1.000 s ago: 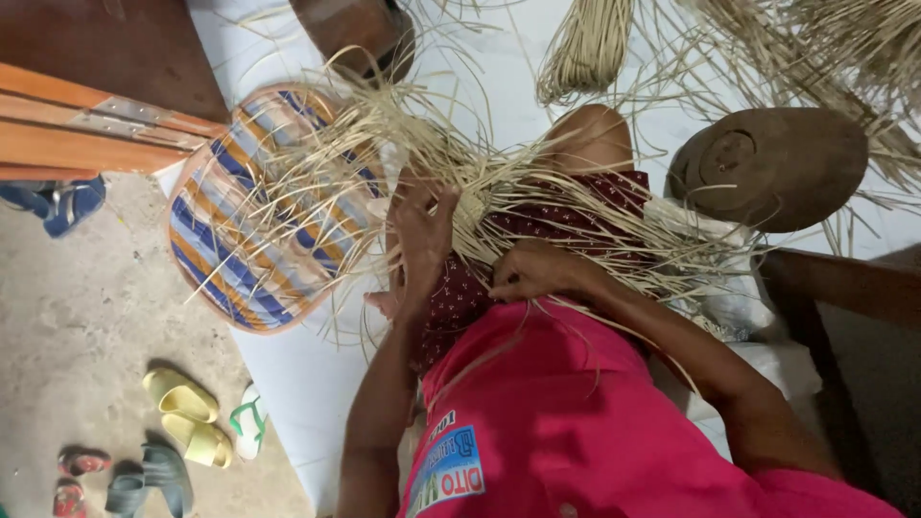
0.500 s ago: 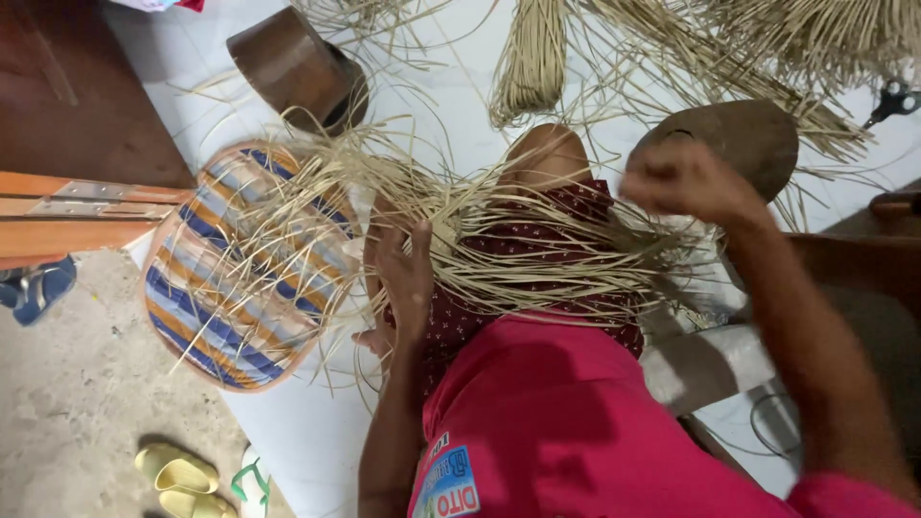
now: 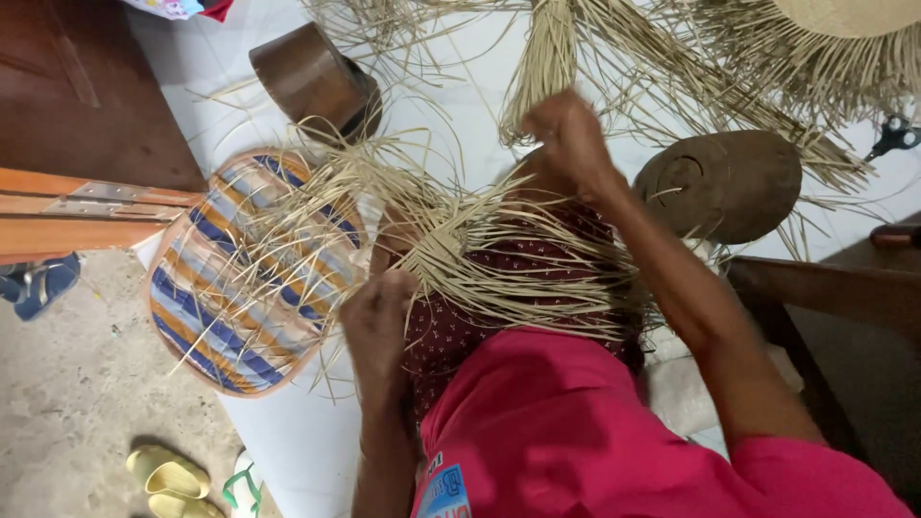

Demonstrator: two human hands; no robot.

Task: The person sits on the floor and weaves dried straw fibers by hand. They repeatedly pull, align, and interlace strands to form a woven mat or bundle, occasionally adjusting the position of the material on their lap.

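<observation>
1. While the left hand (image 3: 379,312) keeps its place low on the work, its fingers are curled shut around a few pale straw strands at the near edge of the half-woven straw mat (image 3: 499,259) that lies across the person's lap.
2. Meanwhile the right hand (image 3: 566,129) has moved: a second ago it rested on the weave beside the left, half a second ago it was lifted out near the round brown wooden block (image 3: 724,182), and now it is raised above the far edge of the mat, blurred with motion.
3. Its fingers look closed in a loose fist, apparently drawing a strand up and away from the mat, though the blur hides just what they pinch.
4. As a judgement, this change means one strand is being pulled through and tightened while the left hand pins the woven part, so the weave is gaining a stitch and is far from finished, with long loose ends fanning out on all sides.
5. Beyond the mat's far edge, just past the raised hand, hangs a tied bundle of dry straw (image 3: 547,58).
6. Left of the mat lies an oval woven tray with blue, orange and pale stripes (image 3: 230,317), partly covered by stray ends.
7. Beyond that tray, still left of the mat, a dark brown wooden cylinder (image 3: 312,77) rests on the white sheet (image 3: 288,441).
8. Near the lower left corner, well apart from the mat, yellow sandals (image 3: 168,475) sit on the concrete floor.
</observation>
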